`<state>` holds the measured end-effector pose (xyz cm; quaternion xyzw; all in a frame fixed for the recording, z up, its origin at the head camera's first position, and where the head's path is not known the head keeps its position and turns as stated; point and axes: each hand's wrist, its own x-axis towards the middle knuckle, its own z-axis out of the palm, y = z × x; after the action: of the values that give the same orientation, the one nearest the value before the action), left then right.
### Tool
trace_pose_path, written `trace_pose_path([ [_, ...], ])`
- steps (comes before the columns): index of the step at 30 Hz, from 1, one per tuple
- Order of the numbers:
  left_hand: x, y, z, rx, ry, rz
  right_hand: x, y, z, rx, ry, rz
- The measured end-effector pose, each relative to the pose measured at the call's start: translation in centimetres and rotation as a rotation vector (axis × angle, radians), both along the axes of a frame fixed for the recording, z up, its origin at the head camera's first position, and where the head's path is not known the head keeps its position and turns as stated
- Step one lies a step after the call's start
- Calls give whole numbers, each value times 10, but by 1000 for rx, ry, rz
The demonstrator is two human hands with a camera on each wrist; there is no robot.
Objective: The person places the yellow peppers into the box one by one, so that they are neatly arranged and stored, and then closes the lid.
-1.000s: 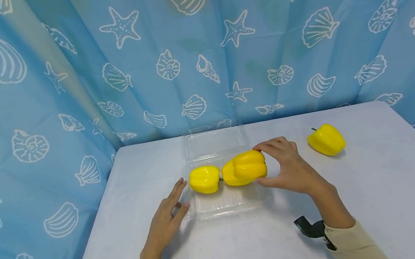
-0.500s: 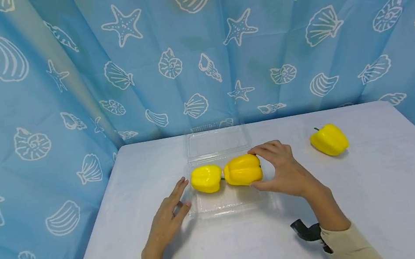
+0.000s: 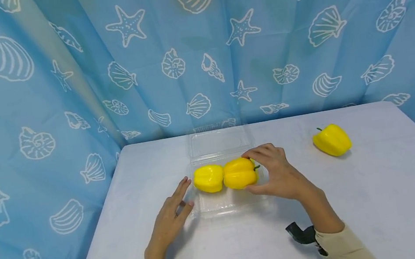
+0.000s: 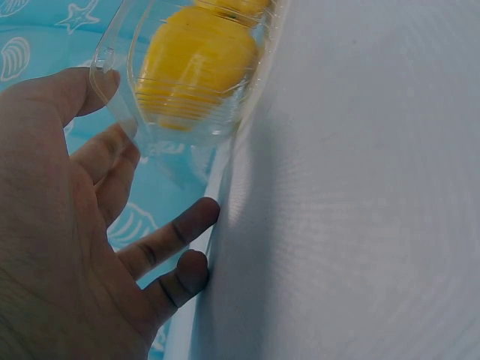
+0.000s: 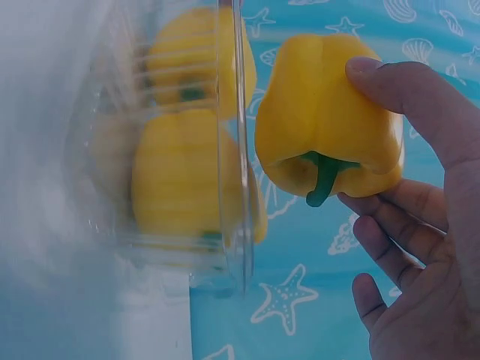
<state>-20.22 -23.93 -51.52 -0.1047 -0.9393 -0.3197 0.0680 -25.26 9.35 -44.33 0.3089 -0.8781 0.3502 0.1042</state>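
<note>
My right hand holds a yellow bell pepper between thumb and fingers, over the right side of a clear plastic clamshell box. In the right wrist view its green stem points down in the frame. Two more yellow peppers lie in the box, seen through its wall: one pepper nearer, another pepper beyond. From the head view, the left pepper shows and the other is hidden beneath the held one. My left hand has its fingers extended at the box's left side, fingertips right at the rim.
Another yellow pepper with a green stem lies on the white tabletop at the right. The box's lid is folded back toward the blue shell-print curtain. Black wrist cameras sit on both forearms.
The right hand has moved left, and the held pepper has turned so its stem now shows at the right. It now covers the pepper beneath. The left hand stays beside the box.
</note>
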Motion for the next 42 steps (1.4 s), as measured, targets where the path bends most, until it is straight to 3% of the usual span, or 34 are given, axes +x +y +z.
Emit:
trace_pose_path([
  [16,1,0,1,-13,-4,14,2,-15,1,-43,3,57],
  [29,0,-1,0,-8,-2,3,3,-30,-2,-16,34,79],
  [42,-1,-2,-1,-1,-2,2,9,-49,-8,16,2,82],
])
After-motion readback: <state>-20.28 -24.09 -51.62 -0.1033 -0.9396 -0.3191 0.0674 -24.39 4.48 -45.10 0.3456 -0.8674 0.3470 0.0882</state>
